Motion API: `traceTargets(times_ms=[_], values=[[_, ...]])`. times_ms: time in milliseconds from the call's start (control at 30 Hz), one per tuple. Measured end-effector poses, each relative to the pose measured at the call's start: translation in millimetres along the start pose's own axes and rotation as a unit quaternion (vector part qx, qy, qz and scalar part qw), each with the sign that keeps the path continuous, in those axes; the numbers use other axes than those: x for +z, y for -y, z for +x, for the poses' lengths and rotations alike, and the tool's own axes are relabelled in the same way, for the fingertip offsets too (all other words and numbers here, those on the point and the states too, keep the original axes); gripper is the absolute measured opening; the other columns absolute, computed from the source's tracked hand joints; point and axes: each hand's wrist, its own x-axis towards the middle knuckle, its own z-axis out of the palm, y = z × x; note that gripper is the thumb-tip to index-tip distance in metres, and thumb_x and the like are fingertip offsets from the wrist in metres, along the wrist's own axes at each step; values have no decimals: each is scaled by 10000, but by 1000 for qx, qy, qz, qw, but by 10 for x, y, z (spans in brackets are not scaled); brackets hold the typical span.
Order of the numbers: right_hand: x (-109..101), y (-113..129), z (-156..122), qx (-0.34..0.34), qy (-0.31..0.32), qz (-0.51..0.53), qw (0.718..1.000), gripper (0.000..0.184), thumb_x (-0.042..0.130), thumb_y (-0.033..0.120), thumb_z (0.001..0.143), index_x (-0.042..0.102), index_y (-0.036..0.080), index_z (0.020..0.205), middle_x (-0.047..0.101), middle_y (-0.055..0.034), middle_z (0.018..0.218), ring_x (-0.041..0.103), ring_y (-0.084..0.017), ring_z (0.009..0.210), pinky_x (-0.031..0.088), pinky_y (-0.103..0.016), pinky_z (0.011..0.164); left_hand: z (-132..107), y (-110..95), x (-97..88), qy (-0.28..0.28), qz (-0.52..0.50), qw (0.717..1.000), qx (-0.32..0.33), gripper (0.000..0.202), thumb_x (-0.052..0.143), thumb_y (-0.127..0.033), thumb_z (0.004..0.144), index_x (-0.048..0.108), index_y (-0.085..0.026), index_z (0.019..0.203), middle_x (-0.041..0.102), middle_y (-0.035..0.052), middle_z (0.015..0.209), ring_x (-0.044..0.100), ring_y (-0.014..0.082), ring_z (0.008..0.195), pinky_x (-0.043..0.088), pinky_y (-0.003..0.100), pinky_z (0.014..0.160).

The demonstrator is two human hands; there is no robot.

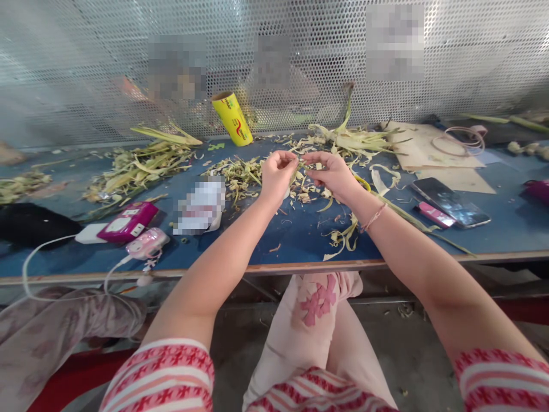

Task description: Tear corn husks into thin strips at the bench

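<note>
Leaf strip [302, 166]: held over the blue table [300, 243], nearer than the yellow roll [233, 118] and right of it.
Left hand [278, 173]: fingertips pinched on the strip's left end.
Right hand [333, 175]: fingertips pinched on its right end, other fingers curled.
Scraps [240, 171]: under the hands, in front of the roll.
Husk pile [351, 137]: right of the roll.
Mesh screen [300, 57]: just behind the roll.

My left hand [277, 171] and right hand [332, 174] meet above the blue table [300, 237], both pinching 1 thin green strip [301, 166] between fingertips. Pale leaf scraps [240, 171] lie just beneath. A yellow roll [233, 118] leans against the mesh screen [86, 68]. A phone [450, 201] lies to my right.
</note>
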Motion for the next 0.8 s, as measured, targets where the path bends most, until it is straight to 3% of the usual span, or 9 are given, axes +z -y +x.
traceTargets(times_ms=[367, 800], values=[[2, 15, -9, 4, 2, -6, 1000, 331, 716, 100, 718, 666, 173, 1037, 631, -40, 1077, 467, -3, 522, 470, -187, 487, -5, -14, 14, -4, -38, 999, -28, 136, 696, -79, 671, 592, -166, 681, 590, -27, 616, 518, 66, 586, 435, 218, 617], [10, 1, -12, 12, -2, -20, 1000, 358, 667, 84, 720, 664, 176, 1065, 644, -50, 1109, 473, -7, 524, 468, -181, 484, -18, -76, 19, -12, -46, 996, -71, 227, 700, -52, 669, 521, -166, 585, 468, -61, 510, 369, 36, 475, 292, 210, 499]])
